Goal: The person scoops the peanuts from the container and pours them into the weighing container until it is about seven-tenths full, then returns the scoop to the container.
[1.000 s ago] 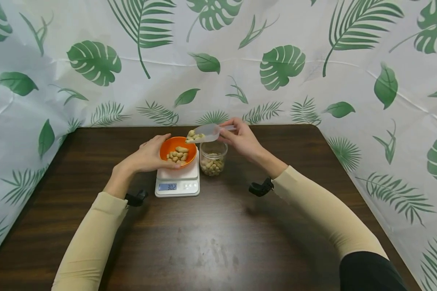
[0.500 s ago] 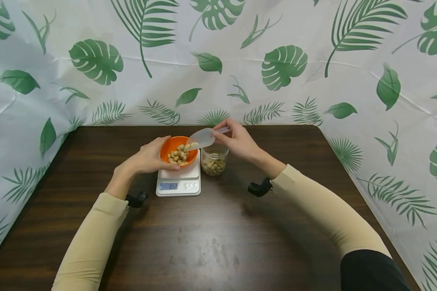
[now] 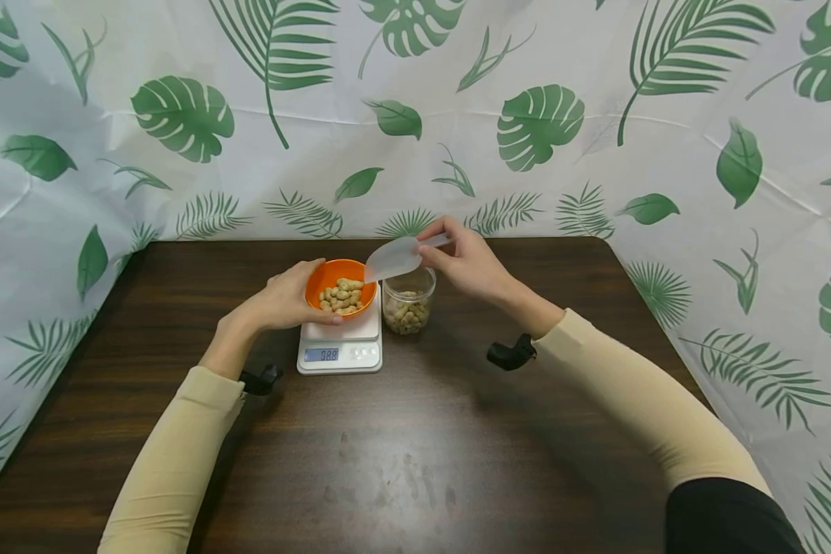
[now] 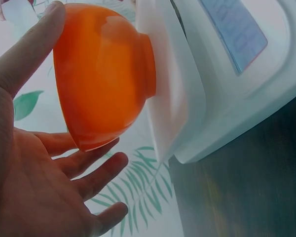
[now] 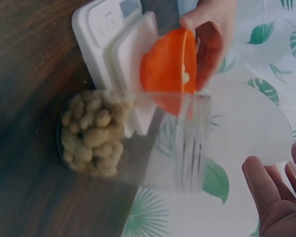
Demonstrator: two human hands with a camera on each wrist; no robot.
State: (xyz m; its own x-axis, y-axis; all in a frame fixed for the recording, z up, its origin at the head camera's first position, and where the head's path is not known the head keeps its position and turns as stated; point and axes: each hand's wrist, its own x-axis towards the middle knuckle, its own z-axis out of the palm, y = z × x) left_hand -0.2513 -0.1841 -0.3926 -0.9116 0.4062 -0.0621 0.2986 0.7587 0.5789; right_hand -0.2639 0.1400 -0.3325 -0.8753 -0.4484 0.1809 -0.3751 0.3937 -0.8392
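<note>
My left hand (image 3: 280, 300) holds the orange bowl (image 3: 331, 271) at its sides, thumb on the near rim, fingers round the far side. Shelled-looking surfaces aside, whole peanuts (image 3: 342, 297) lie inside it. Beneath the bowl is a white kitchen scale (image 3: 356, 358), whose plate its foot meets in the left wrist view. My right hand (image 3: 467, 263) pinches the handle of a translucent scoop (image 3: 391, 260), raised over the bowl's right edge and the jar. No peanuts show in the scoop. Right beside the scale stands a clear open jar (image 5: 158, 148), its lower part filled with peanuts (image 5: 93, 133).
A dark wooden table (image 3: 402, 462) carries everything. Behind it hangs a white leaf-print sheet (image 3: 457, 115). The scale's small display (image 3: 322, 355) faces the person. Each wrist wears a black camera mount (image 3: 512, 352).
The scoop, loaded with peanuts earlier, tipped into the bowl and has drawn back up and right. More peanuts lie in the bowl. The display no longer reads 30.2. My left hand stays put.
</note>
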